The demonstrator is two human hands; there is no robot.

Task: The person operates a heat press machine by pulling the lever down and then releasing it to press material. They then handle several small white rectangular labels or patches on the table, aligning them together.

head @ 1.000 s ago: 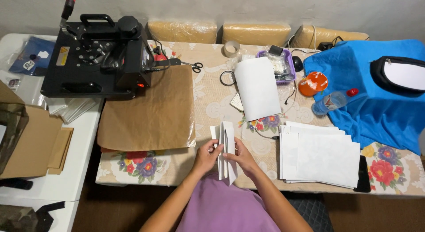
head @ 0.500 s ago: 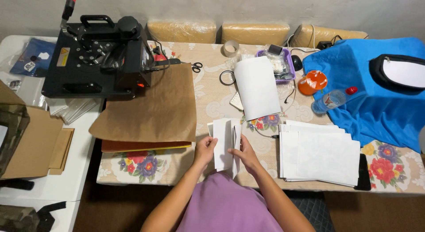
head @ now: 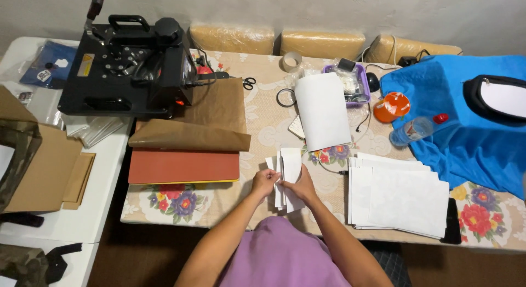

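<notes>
The phone [head: 452, 221] was mostly buried under the paper stack [head: 400, 196], only its dark right edge peeking out. The camo bag [head: 22, 150] got cut off at the left edge. The purple tray's [head: 350, 81] contents were too small to tell.

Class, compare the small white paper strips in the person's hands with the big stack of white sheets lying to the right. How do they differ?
The paper strips are narrow and few; the stack of white sheets is wide and many-layered. The strips are fanned unevenly between the left hand and right hand; the stack lies flat and untouched on the table. Both are white paper.
</notes>
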